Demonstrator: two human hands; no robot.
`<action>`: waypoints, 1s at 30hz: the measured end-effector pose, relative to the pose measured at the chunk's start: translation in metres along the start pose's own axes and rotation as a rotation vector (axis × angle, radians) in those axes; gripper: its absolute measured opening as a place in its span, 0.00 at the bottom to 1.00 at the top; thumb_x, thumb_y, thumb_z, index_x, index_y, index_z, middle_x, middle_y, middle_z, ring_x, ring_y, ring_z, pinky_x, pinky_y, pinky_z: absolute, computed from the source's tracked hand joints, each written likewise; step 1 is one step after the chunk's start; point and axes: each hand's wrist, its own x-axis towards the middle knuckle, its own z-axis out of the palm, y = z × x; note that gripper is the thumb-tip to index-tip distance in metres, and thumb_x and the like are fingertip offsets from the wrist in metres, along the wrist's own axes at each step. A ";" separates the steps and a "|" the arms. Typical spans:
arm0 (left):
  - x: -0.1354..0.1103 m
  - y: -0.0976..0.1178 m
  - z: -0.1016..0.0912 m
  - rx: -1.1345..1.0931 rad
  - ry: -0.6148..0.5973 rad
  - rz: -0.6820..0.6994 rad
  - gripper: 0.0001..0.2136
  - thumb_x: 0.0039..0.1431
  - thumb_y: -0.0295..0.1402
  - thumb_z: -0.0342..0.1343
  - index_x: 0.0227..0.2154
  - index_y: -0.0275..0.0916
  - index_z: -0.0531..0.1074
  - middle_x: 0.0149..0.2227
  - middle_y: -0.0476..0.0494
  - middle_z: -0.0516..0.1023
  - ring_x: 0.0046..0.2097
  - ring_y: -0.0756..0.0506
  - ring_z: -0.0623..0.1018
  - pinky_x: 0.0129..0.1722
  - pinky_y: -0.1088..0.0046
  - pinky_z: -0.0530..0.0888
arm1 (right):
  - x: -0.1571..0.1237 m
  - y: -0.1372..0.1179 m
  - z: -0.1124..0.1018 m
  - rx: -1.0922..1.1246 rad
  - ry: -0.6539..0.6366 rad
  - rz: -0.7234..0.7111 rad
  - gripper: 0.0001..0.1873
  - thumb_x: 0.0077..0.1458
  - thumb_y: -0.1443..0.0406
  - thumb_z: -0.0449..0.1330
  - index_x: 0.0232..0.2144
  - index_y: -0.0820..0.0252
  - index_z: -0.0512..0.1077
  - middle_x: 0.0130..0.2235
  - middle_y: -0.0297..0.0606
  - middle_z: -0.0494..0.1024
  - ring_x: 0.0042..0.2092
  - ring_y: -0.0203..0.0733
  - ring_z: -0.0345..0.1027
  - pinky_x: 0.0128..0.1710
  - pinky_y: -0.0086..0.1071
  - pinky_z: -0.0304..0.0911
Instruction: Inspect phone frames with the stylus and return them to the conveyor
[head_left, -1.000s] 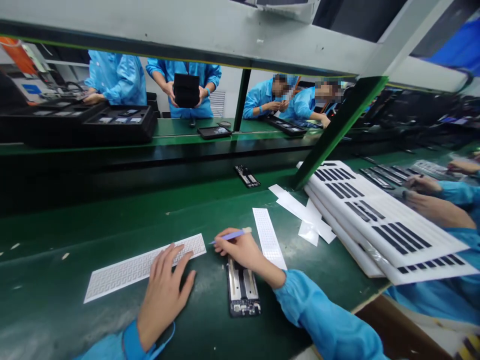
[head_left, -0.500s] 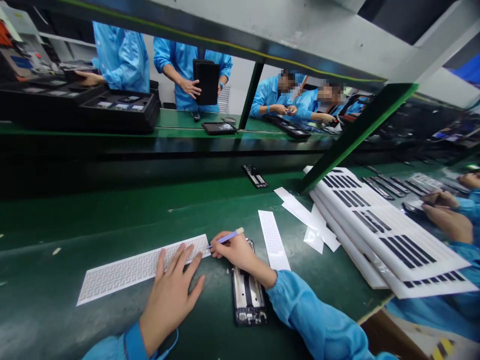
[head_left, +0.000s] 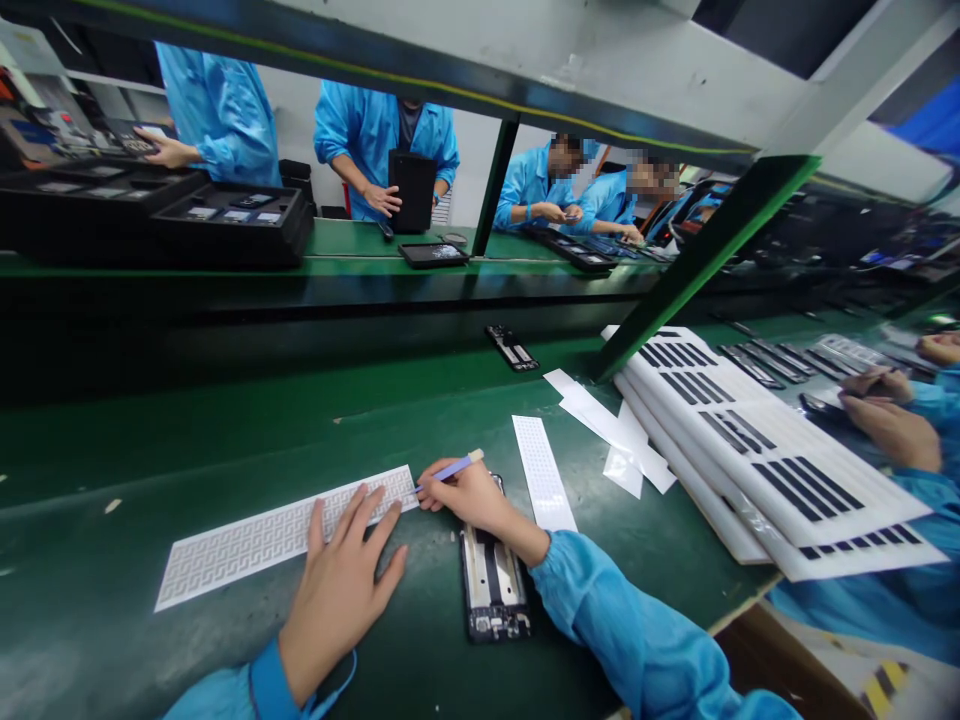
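Observation:
A long white sheet of small bracket-shaped stickers (head_left: pixel 232 560) lies on the green bench. Spread flat, my left hand (head_left: pixel 341 585) presses on its right half with the fingers apart. My right hand (head_left: pixel 465 495) is closed around a thin purple tool with a pale end (head_left: pixel 459 466), perhaps tweezers; its tip meets the sheet's right end. Under my right wrist, a phone frame (head_left: pixel 491 585) with bare inner parts lies on the bench, its upper part partly hidden. Right of that hand lies a second white sticker sheet (head_left: pixel 541 470) with small marks.
Another phone frame (head_left: pixel 512 347) lies farther back. Loose white strips (head_left: pixel 615 430) are beside stacked white foam trays (head_left: pixel 780 450) with black slots, below a slanted green post (head_left: pixel 705 270). A co-worker's hands (head_left: pixel 896 420) are at far right. Black trays (head_left: pixel 232 225) and other workers are across the bench.
The view has shifted slightly. My hands hold nearly the same places on the sheet. Across the bench, a worker's black tray has dropped lower, and the leftmost worker's hand has shifted.

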 end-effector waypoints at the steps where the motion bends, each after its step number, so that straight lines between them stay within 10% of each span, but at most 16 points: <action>1: 0.000 0.000 0.000 0.000 -0.002 -0.001 0.19 0.64 0.40 0.48 0.56 0.43 0.67 0.61 0.39 0.66 0.63 0.34 0.64 0.63 0.40 0.46 | 0.000 0.001 0.000 -0.022 0.002 -0.013 0.07 0.50 0.65 0.61 0.31 0.64 0.75 0.26 0.38 0.80 0.29 0.40 0.77 0.30 0.29 0.72; 30: 0.000 -0.001 0.001 -0.014 -0.015 0.000 0.20 0.65 0.40 0.48 0.57 0.44 0.67 0.62 0.38 0.66 0.64 0.34 0.63 0.62 0.40 0.50 | 0.001 -0.006 -0.001 0.114 -0.009 0.024 0.19 0.44 0.55 0.69 0.30 0.66 0.76 0.26 0.41 0.80 0.29 0.42 0.77 0.32 0.33 0.73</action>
